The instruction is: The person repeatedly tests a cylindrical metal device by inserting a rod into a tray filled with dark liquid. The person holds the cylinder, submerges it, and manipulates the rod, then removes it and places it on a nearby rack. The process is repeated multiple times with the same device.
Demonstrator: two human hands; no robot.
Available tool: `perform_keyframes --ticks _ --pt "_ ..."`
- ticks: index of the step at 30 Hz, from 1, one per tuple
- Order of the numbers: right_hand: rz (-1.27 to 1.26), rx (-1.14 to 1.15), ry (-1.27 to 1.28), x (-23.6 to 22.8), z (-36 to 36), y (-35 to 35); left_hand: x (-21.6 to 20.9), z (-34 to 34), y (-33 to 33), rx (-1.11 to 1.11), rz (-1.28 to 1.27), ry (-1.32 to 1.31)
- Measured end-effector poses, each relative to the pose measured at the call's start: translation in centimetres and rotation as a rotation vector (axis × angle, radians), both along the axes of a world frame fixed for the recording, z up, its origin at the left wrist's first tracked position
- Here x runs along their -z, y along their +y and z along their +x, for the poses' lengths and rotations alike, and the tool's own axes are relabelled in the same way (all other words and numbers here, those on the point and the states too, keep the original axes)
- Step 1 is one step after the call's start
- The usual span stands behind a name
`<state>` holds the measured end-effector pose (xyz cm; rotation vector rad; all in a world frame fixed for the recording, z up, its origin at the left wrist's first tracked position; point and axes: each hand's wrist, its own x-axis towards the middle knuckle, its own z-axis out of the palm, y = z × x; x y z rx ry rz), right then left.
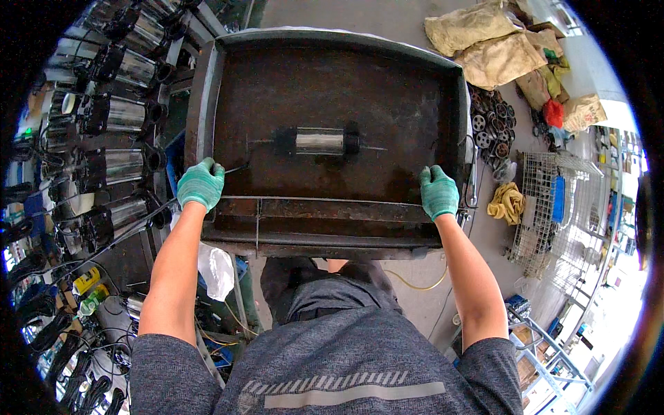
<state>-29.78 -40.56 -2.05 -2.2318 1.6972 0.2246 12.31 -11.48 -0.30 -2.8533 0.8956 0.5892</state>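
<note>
Looking straight down past a grey patterned shirt (332,353) at a dark metal tray (332,83) with raised walls. Near the middle of the tray, a silver cylinder (320,141) with black ends, lying on its side, crosswise, with a thin rod or wire (374,148) sticking out at either end. Lies well apart from both hands. At the tray's left wall, toward the near corner, the left hand (201,183) in a green glove, fingers bent. Beside its thumb, a thin dark stick (237,168) reaching inward over the tray; impossible to tell whether gripped. At the opposite wall, the right hand (440,194), also green-gloved, fingers loosely curled; impossible to tell whether clasping the rim or only resting there. Nearer than the hands, a narrow bar (325,200) running across the tray. To the left, rows of other silver-and-black cylinders (126,113), with coiled black cables (63,363) below. To the right, brown sacks (501,59), a heap of black wheels (492,124), a crumpled yellow cloth (507,203) and a wire basket (538,225).
</note>
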Motion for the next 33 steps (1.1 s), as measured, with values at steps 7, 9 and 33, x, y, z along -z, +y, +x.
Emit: perform_keyframes --ticks 7,9,33 --pt "-0.02 0.008 0.005 0.14 -0.02 0.04 0.39 0.07 0.09 0.004 -0.018 -0.014" --pt "-0.023 0.007 0.014 0.17 0.01 0.0 0.46 0.12 0.21 0.007 -0.023 -0.017" --pt "-0.042 0.006 -0.034 0.39 -0.22 0.07 0.47 0.08 0.26 0.012 -0.023 -0.026"
